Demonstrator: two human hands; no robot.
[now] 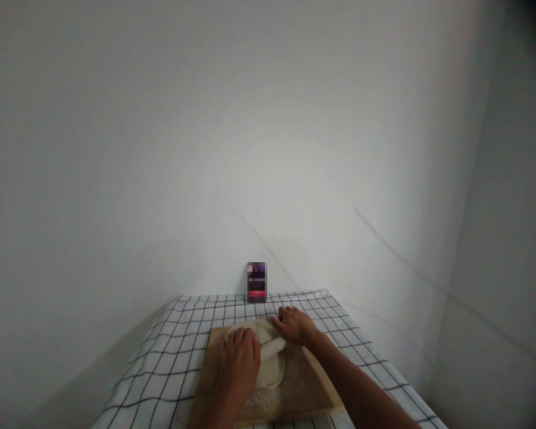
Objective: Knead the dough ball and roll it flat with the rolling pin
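Note:
A flat round of pale dough [274, 370] lies on a wooden board [304, 387]. Across it rests a short, light-coloured rolling pin [272, 348], its right end showing just below my right hand. My left hand [240, 353] is curled over the pin's left part, which its fingers hide. At the dough's far right edge is my right hand [293, 325], thumb stretched left toward the dough and apart from the bent fingers. Nothing shows in its grasp; whether the thumb touches the dough is hard to see.
A white cloth with dark checks [161, 369] covers the table. Against the wall at the table's back edge stands a small upright dark object with a pink band [256, 282], blurred into blocks. The white wall [268, 149] rises right behind it. White flour marks the board's front.

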